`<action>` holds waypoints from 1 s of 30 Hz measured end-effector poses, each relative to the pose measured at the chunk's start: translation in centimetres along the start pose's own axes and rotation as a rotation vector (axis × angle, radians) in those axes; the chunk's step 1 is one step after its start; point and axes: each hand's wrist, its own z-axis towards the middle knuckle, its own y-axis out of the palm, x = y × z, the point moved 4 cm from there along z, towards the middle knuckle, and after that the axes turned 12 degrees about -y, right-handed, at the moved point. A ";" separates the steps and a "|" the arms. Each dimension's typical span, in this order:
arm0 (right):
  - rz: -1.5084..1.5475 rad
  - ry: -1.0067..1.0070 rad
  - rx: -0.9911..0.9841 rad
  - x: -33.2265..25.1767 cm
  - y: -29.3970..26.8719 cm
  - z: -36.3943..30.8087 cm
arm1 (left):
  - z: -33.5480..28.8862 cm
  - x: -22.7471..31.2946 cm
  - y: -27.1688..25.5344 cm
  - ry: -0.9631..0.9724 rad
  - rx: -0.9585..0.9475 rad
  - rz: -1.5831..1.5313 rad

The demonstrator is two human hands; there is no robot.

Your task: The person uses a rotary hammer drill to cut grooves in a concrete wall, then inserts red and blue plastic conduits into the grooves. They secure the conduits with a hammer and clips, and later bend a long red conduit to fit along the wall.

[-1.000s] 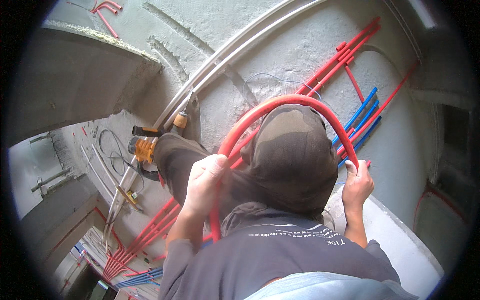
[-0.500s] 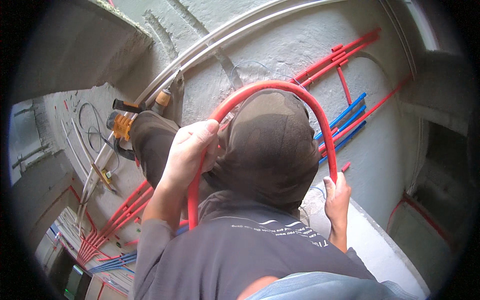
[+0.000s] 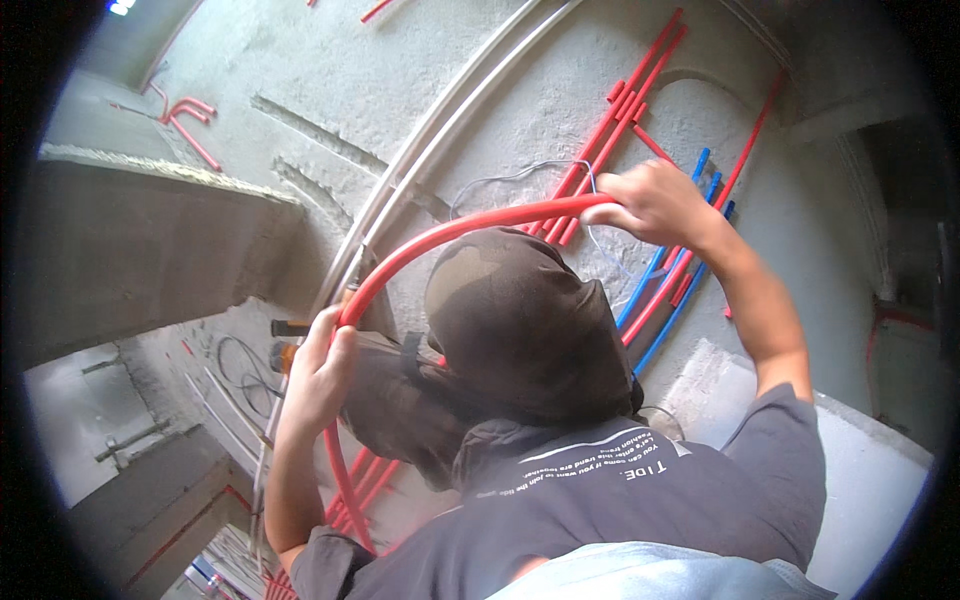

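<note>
A red plastic conduit pipe arches over my bent knee in dark camouflage trousers. Around its left part my left hand is closed, and the pipe runs on below that hand toward the floor. At the other side my right hand grips the pipe's far right end, with the arm raised out past the knee. Beyond the knee the pipe's curve is wide and shallow.
Straight red pipes and blue pipes lie on the rough concrete floor, with long white pipes farther left. A tool with orange parts is partly hidden by my left hand. A pale slab sits at right.
My right hand has moved from low on the right up and forward with the pipe's end, opening the tight bend into a shallower arc. My left hand has shifted left and down.
</note>
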 end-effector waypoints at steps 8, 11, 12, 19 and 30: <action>-0.097 -0.358 0.068 -1.4 -2.5 7.8 | 0.0 4.3 0.9 0.237 0.293 0.491; -0.125 -0.197 0.255 5.6 -3.2 4.1 | 0.1 3.8 0.0 0.267 0.251 0.440; -0.111 -0.121 0.302 6.7 -3.4 3.3 | -0.1 3.7 -0.4 0.268 0.250 0.457; -0.267 -0.046 0.417 10.3 -4.0 0.3 | 0.3 1.8 -0.9 0.228 0.203 0.433; -0.209 0.119 0.422 16.7 -4.0 -1.6 | 1.0 2.3 -0.2 0.177 0.147 0.376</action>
